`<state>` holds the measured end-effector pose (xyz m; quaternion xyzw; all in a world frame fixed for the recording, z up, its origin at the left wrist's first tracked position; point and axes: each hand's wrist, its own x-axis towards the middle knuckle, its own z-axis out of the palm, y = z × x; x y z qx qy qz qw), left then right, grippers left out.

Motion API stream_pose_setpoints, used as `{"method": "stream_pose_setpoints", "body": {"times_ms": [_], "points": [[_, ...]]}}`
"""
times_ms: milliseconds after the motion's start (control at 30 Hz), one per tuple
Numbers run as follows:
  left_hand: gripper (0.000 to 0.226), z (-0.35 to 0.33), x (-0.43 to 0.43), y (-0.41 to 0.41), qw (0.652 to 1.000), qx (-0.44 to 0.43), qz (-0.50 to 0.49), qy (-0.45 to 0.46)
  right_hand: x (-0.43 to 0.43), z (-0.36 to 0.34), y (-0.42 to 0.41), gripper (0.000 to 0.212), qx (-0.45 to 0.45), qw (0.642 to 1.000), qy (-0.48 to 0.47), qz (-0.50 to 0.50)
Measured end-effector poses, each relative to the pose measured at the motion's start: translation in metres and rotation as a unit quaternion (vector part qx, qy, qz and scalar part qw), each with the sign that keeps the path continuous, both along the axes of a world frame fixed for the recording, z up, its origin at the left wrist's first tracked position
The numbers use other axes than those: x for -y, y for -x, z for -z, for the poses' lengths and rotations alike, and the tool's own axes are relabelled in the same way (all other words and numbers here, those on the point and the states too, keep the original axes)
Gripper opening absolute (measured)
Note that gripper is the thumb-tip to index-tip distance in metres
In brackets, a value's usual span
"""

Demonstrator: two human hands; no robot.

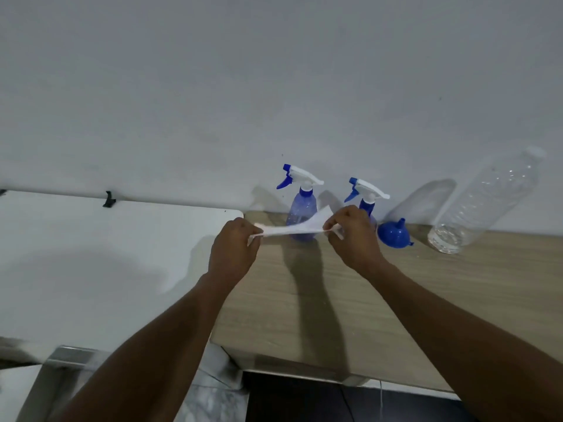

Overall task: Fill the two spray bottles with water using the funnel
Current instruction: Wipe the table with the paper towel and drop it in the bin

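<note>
We judge filling not begun. The translucent blue left spray bottle and right spray bottle stand against the wall on the wood-grain tabletop with trigger heads on. The blue plastic funnel lies just beside them, the clear plastic water bottle further right. The curled fingers of the left hand and right hand pinch a white paper-like strip, which occupies both hands.

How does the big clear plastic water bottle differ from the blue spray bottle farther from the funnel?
The clear plastic water bottle is colourless and looks taller and wider; the translucent blue spray bottle is tinted and slimmer. The water bottle has a plain white cap, the spray bottle a white-and-blue trigger head. Both are plastic, with tops on.
</note>
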<state>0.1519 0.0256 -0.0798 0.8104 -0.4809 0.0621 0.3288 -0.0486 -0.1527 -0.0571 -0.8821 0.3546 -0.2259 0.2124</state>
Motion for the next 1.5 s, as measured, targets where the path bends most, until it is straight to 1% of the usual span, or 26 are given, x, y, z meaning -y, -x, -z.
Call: {"method": "stream_pose_setpoints", "body": {"times_ms": [67,133,200,267,367,433,467,500,533,600,667,733,800,867,933,967,1033,1133,1267,1367,1433,1500], "points": [[0.012,0.024,-0.006,0.001,0.999,0.023,0.016,-0.024,-0.006,0.027,0.008,0.015,-0.012,0.999,0.042,-0.028],[0.015,0.056,-0.017,0.004,0.997,0.03,0.036,-0.055,-0.012,0.061,0.02,0.016,-0.071,0.995,0.052,-0.045],[0.021,0.082,-0.027,0.009,0.992,0.039,0.046,-0.111,-0.018,0.093,0.032,0.018,-0.146,0.987,0.038,-0.053],[0.03,0.094,-0.033,0.013,0.985,0.04,0.053,-0.16,-0.022,0.116,0.04,0.022,-0.184,0.982,0.008,-0.043],[0.033,0.094,-0.035,0.011,0.98,0.048,0.048,-0.19,-0.03,0.128,0.046,0.025,-0.175,0.984,-0.004,0.003],[0.034,0.088,-0.037,0.009,0.982,0.028,0.027,-0.186,-0.038,0.12,0.043,0.024,-0.149,0.988,0.028,0.038],[0.035,0.085,-0.039,0.008,0.983,0.017,0.017,-0.182,-0.041,0.116,0.038,0.023,-0.126,0.989,0.06,0.038],[0.037,0.083,-0.041,0.007,0.984,0.008,0.01,-0.178,-0.043,0.112,0.032,0.024,-0.107,0.99,0.093,0.016],[0.039,0.082,-0.043,0.007,0.985,-0.001,0.005,-0.175,-0.045,0.108,0.024,0.029,-0.101,0.988,0.114,-0.029],[0.042,0.08,-0.048,0.007,0.984,-0.01,-0.001,-0.178,-0.048,0.104,0.003,0.046,-0.138,0.973,0.118,-0.143],[0.043,0.079,-0.052,0.01,0.984,-0.009,-0.003,-0.18,-0.05,0.104,-0.017,0.057,-0.187,0.947,0.117,-0.235],[0.045,0.079,-0.055,0.014,0.985,-0.007,0.002,-0.174,-0.046,0.109,-0.033,0.062,-0.219,0.925,0.116,-0.289],[0.048,0.078,-0.059,0.019,0.986,-0.007,0.006,-0.166,-0.04,0.118,-0.039,0.069,-0.254,0.91,0.103,-0.311],[0.049,0.077,-0.062,0.023,0.986,-0.02,0.004,-0.166,-0.035,0.123,-0.04,0.078,-0.282,0.908,0.082,-0.3],[0.05,0.078,-0.065,0.027,0.986,-0.033,-0.002,-0.164,-0.031,0.121,-0.04,0.088,-0.28,0.921,0.045,-0.268],[0.051,0.077,-0.066,0.03,0.986,-0.036,-0.006,-0.162,-0.029,0.118,-0.041,0.088,-0.267,0.927,0.038,-0.262],[0.052,0.077,-0.065,0.034,0.987,-0.04,-0.011,-0.158,-0.025,0.115,-0.046,0.082,-0.246,0.927,0.058,-0.277],[0.052,0.078,-0.056,0.044,0.987,-0.038,-0.011,-0.157,-0.02,0.123,-0.042,0.079,-0.264,0.916,0.069,-0.295],[0.048,0.074,-0.037,0.073,0.986,-0.033,0.007,-0.161,-0.001,0.131,-0.002,0.085,-0.256,0.943,0.037,-0.21],[0.043,0.07,-0.017,0.106,0.988,-0.077,0.025,-0.134,0.022,0.133,0.05,0.079,-0.251,0.96,0.002,-0.124],[0.035,0.071,0.0,0.128,0.985,-0.139,0.016,-0.098,0.035,0.13,0.081,0.075,-0.245,0.966,-0.011,-0.075],[0.027,0.069,0.019,0.15,0.977,-0.2,-0.004,-0.068,0.048,0.125,0.098,0.071,-0.232,0.971,0.028,-0.056]]}}
